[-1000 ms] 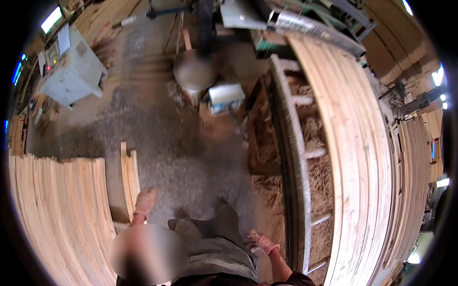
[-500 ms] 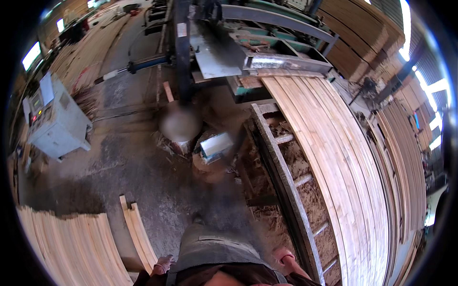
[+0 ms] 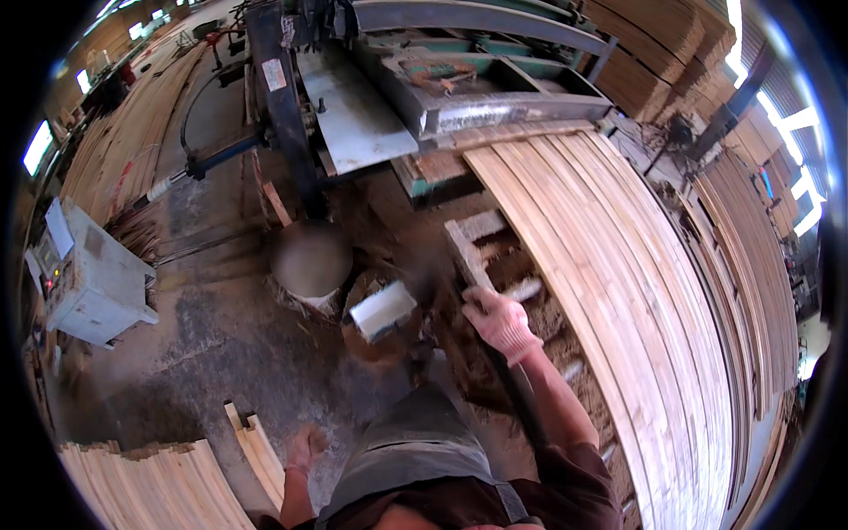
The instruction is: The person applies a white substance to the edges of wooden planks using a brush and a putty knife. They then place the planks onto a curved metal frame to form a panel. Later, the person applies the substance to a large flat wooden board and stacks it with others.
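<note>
My right hand [image 3: 501,322], in a pale pink knitted glove, reaches forward with its fingers curled over the metal rail [image 3: 466,252] of a roller frame. Just right of it lies a row of long planks [image 3: 609,291], side by side on the frame. My left hand [image 3: 305,446], also gloved and blurred, hangs low beside my grey apron [image 3: 415,450]. It seems to hold nothing, with its fingers loosely apart. Close to its left stand two narrow wood strips [image 3: 256,450].
A stump with a blurred round top [image 3: 311,261] and a pale metal block [image 3: 382,311] stand ahead. Stacked strips [image 3: 159,481] lie at the lower left, a grey control cabinet [image 3: 97,278] at the left. A large machine frame [image 3: 503,115] spans the far end.
My right hand has swung up and forward from my side to the rail. My left hand has risen slightly away from the strips. The view has shifted and turned a little.
</note>
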Action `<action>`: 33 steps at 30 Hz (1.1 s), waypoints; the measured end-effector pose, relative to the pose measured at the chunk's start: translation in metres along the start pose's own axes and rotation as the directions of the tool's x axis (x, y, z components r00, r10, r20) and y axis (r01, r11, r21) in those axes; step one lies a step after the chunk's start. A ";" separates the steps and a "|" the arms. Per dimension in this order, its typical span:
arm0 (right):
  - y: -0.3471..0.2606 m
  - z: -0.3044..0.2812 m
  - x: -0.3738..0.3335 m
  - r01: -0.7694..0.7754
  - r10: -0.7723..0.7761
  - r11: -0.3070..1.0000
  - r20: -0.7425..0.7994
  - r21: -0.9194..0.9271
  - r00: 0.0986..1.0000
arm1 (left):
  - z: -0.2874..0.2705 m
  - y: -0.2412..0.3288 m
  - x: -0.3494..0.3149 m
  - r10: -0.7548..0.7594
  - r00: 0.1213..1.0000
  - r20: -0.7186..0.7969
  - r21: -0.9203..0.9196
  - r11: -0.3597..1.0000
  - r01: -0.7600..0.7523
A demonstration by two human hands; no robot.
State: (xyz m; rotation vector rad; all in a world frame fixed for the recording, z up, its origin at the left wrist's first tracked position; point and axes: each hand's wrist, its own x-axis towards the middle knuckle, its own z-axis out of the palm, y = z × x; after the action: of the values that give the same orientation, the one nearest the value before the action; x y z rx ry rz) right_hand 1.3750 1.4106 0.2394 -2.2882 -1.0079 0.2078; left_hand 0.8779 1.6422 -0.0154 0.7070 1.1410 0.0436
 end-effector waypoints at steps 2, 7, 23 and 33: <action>0.033 0.010 0.091 -0.053 0.056 0.996 -0.035 0.076 0.998 | -0.006 -0.032 0.002 0.043 0.999 -0.033 -0.214 0.976 -0.049; 0.094 0.019 0.306 -0.137 0.137 0.956 -0.018 -0.260 0.990 | 0.049 -0.080 -0.051 -0.175 0.933 -0.315 0.018 0.982 0.190; 0.114 0.086 0.458 0.016 -0.065 0.827 -0.068 -0.562 0.996 | 0.172 -0.043 -0.075 -0.155 0.853 -0.498 0.249 0.917 0.312; 0.129 0.078 0.542 -0.057 0.093 0.864 0.048 -0.500 0.995 | 0.173 -0.015 -0.067 -0.079 0.866 -0.494 0.310 0.914 0.260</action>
State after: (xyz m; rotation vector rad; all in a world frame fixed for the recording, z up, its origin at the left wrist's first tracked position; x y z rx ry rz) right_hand 1.8019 1.7665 0.1550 -2.8098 -1.1070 0.0609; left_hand 0.9893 1.5201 0.0709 0.9556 1.7119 -0.1653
